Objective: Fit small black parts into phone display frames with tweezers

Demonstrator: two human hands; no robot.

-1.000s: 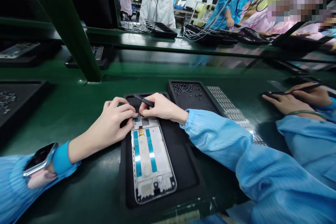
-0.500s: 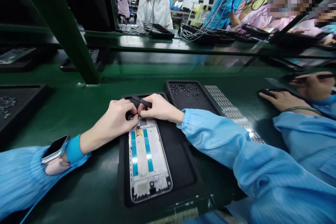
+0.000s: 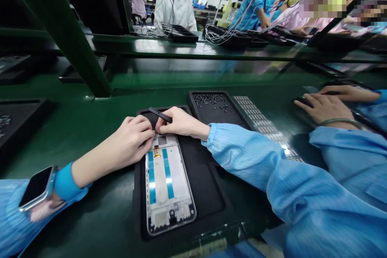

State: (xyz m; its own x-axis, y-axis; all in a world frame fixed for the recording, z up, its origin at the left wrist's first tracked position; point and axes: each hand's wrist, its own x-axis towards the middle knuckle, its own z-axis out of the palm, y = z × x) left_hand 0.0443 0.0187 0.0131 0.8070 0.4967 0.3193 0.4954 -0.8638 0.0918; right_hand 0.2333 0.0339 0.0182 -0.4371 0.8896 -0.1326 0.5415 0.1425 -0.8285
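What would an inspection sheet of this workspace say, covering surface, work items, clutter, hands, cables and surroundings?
Surface: green bench, glossy, with reflections.
Work items: phone frame with two blue strips, lying in a black tray.
Clutter: second tray with scattered small dark parts, beside a sheet of small pieces in rows.
Hands: left hand at the frame's far end, anything held hidden; right hand there too, gripping a black tool, its tip hidden.
Cables: white cables looped on the raised ledge, away from both hands.
Surroundings: co-worker's hands at right; more people beyond the ledge.
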